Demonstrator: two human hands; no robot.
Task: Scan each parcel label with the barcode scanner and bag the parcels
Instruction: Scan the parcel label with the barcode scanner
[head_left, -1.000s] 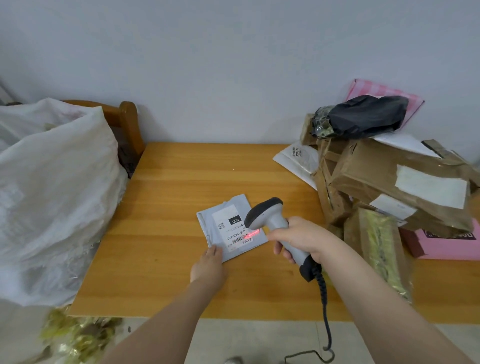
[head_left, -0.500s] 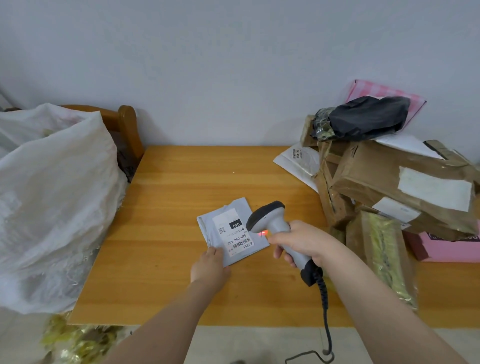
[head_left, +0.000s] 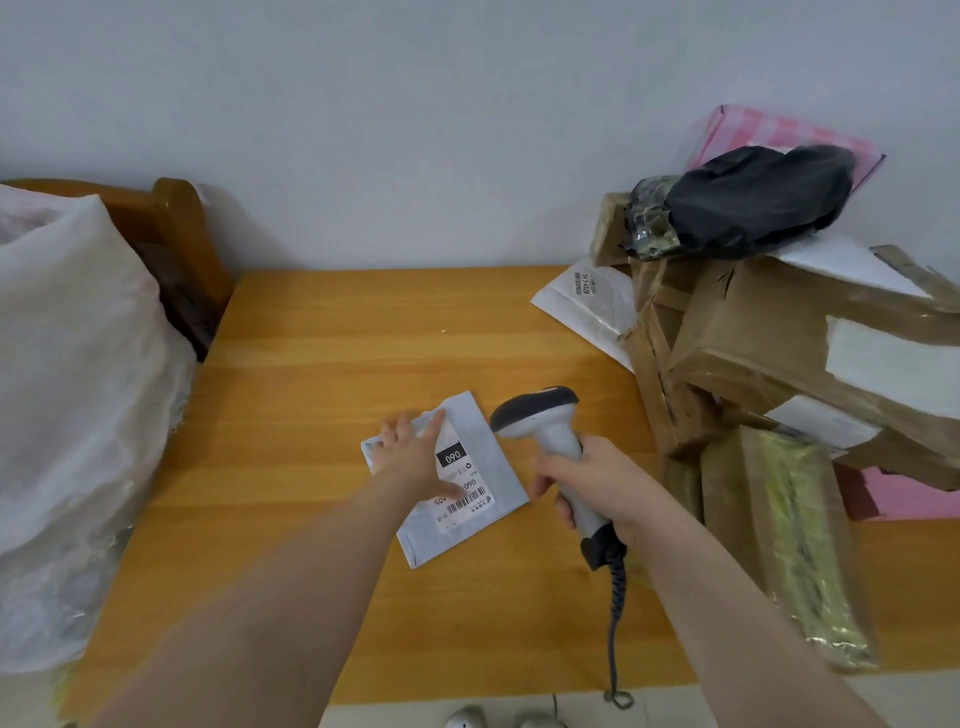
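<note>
A flat grey mailer parcel (head_left: 483, 499) with a white barcode label lies on the wooden table (head_left: 363, 338). My left hand (head_left: 415, 457) lies over its upper left part, fingers spread and straight across the label. My right hand (head_left: 592, 483) grips the handle of the grey barcode scanner (head_left: 545, 421), held just right of the parcel; its coiled cable (head_left: 615, 613) hangs over the table's front edge. No red scan line shows on the label. A big white woven sack (head_left: 72, 415) stands at the table's left.
A heap of parcels fills the table's right side: brown taped boxes (head_left: 769, 343), a black wrapped bundle (head_left: 748, 197), a white mailer (head_left: 587, 306), pink boxes (head_left: 893, 499), a yellow-green taped parcel (head_left: 795, 535). A wooden chair back (head_left: 176, 223) stands behind the sack.
My left hand slid from the parcel's near edge up over the label with fingers spread. The red scan light went out. The scanner stayed beside the parcel.
</note>
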